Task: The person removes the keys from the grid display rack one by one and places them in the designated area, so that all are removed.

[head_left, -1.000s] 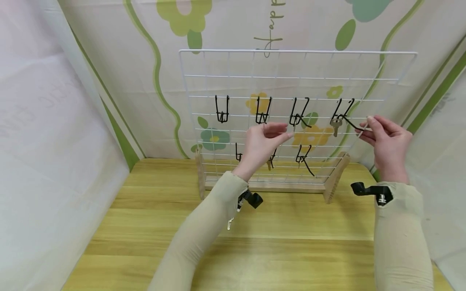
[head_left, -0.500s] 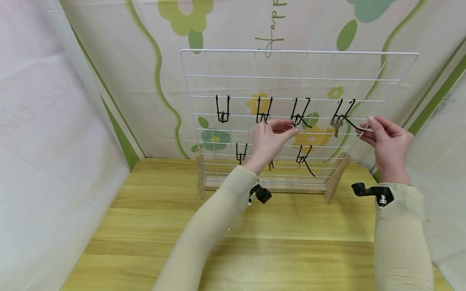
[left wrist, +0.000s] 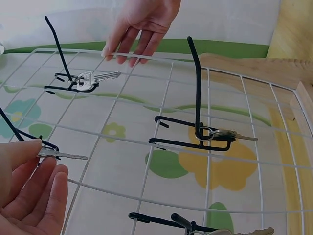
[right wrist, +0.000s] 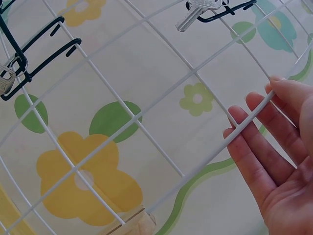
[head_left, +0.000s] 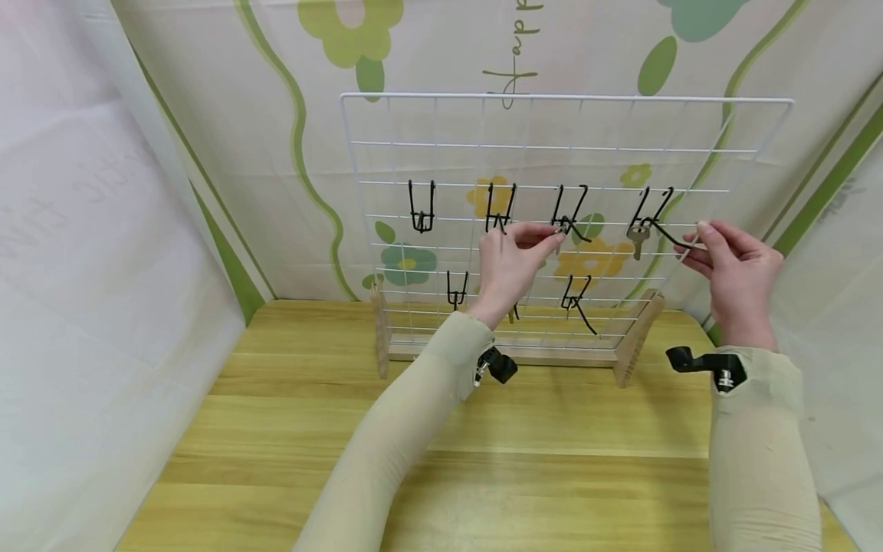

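My left hand [head_left: 513, 264] pinches a silver key [left wrist: 71, 155] by its head, right at the third black hook [head_left: 571, 207] of the upper row. The fingers hide whether its ring is on that hook. The hooks hang on a white wire grid [head_left: 566, 97] standing upright in a wooden base [head_left: 538, 356]. At the grid's right edge, my right hand [head_left: 741, 272] grips the side wire between thumb and fingers. Another key [head_left: 638, 239] hangs from the rightmost upper hook [head_left: 648, 207]. In the left wrist view, a key [left wrist: 230, 133] hangs on a lower hook [left wrist: 198, 93].
Two upper hooks, the far-left hook [head_left: 421, 207] and its neighbour [head_left: 500, 205], sit left of my left hand. Below it, a brass key [head_left: 511, 315] is partly hidden by the forearm. A wooden tabletop [head_left: 276, 429] lies in front, and a flowered cloth [head_left: 207, 153] hangs behind.
My left hand has shifted slightly right and up to the third hook with the key. My right hand stays on the grid's edge. A key on the table is now hidden behind the left forearm.
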The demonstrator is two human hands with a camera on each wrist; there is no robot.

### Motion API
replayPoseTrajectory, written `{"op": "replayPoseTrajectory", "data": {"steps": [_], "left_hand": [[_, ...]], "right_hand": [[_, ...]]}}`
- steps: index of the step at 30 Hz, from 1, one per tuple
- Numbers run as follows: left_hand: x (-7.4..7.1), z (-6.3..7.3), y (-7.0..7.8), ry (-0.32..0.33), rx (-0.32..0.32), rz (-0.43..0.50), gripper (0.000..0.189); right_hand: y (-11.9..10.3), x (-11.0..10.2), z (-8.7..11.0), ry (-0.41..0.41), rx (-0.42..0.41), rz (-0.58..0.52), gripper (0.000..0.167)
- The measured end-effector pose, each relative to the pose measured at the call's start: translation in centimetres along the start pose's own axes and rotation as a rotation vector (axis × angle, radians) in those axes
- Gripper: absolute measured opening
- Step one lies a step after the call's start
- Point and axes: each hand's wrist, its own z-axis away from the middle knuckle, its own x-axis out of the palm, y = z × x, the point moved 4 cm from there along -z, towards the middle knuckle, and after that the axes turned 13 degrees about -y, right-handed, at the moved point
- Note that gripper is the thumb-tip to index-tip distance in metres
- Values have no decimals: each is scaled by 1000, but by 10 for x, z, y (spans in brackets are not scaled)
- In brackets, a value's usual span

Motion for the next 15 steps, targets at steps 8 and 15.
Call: {"op": "replayPoseTrajectory", "data": {"steps": [8, 15], "left_hand": [[-1, 0, 0, -4, -5, -14, 12], [-4, 3, 2, -17, 8, -19, 13]], "right_hand": [[0, 1, 0, -3, 4, -11, 35], [-1, 1, 0, -2, 5, -6, 32]]}}
